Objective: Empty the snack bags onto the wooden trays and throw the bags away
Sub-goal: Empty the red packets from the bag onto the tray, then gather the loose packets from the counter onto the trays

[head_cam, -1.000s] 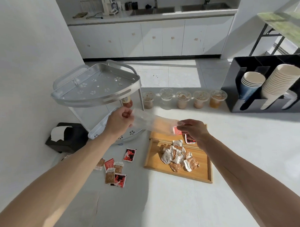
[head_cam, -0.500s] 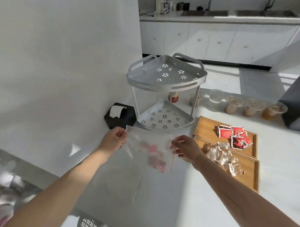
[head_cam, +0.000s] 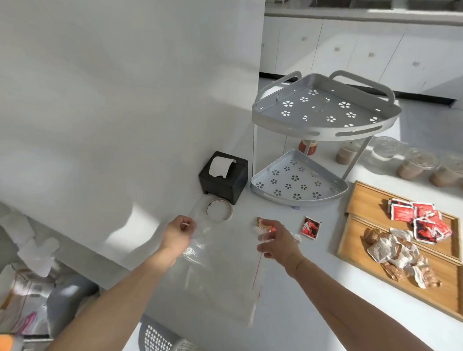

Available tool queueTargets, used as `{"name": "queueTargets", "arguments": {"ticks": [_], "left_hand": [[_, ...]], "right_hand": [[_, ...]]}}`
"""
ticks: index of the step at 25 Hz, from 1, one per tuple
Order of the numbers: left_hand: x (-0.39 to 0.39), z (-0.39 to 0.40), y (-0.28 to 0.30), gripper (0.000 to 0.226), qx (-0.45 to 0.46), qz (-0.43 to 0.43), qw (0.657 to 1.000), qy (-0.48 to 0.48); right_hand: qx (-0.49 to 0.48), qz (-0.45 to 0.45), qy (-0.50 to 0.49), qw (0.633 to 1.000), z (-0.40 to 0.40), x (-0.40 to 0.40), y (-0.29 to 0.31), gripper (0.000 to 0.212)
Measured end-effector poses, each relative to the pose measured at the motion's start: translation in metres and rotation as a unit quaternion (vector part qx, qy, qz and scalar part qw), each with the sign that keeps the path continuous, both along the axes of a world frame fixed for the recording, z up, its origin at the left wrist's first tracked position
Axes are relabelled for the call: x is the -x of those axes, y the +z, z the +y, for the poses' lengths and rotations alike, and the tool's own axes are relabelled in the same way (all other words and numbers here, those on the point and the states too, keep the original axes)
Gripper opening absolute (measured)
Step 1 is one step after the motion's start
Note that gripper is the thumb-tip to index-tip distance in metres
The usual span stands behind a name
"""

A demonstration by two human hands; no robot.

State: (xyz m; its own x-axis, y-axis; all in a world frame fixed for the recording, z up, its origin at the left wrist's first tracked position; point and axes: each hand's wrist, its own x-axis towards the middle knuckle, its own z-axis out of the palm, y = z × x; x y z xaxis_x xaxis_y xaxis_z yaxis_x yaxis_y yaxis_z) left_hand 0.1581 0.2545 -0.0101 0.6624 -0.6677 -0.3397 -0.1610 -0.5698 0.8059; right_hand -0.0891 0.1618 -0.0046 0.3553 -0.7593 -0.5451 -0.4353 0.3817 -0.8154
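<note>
My left hand (head_cam: pixel 178 231) pinches one corner of a clear, empty-looking snack bag (head_cam: pixel 223 278). The bag sags down over the counter's front edge, its red zip strip on the right side. My right hand (head_cam: pixel 277 239) is beside the bag's other top corner with fingers spread, gripping nothing that I can see. Two wooden trays lie at the right. The far tray (head_cam: pixel 367 196) holds red packets (head_cam: pixel 421 218), and the near tray (head_cam: pixel 447 296) holds white and brown packets (head_cam: pixel 396 256). A red-black packet (head_cam: pixel 311 227) and a brown packet (head_cam: pixel 261 221) lie loose on the counter.
A grey two-tier corner shelf (head_cam: pixel 323 130) stands behind the hands, with a black tissue box (head_cam: pixel 225 179) and a tape roll (head_cam: pixel 219 210) to its left. Lidded cups (head_cam: pixel 413 163) line the back right. A perforated grey bin (head_cam: pixel 157 343) sits below the counter edge, with floor clutter at the left.
The view has swung further left and down. The bag has dropped lower toward the counter's front edge. My right hand's fingers have spread apart off the bag while the left keeps its pinch.
</note>
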Motion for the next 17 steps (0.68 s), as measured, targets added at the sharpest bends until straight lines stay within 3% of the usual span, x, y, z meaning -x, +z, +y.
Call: {"name": "queueTargets", "arguments": {"ticks": [9, 17], "left_hand": [[-0.025, -0.015, -0.038, 0.019, -0.078, 0.015, 0.996, -0.044], [-0.023, -0.026, -0.046, 0.021, -0.116, -0.026, 0.991, -0.069]], "right_hand": [[0.096, 0.159, -0.019, 0.982, -0.002, -0.020, -0.033, 0.048], [0.138, 0.213, 0.026, 0.967, -0.009, -0.014, -0.034, 0.045]]}}
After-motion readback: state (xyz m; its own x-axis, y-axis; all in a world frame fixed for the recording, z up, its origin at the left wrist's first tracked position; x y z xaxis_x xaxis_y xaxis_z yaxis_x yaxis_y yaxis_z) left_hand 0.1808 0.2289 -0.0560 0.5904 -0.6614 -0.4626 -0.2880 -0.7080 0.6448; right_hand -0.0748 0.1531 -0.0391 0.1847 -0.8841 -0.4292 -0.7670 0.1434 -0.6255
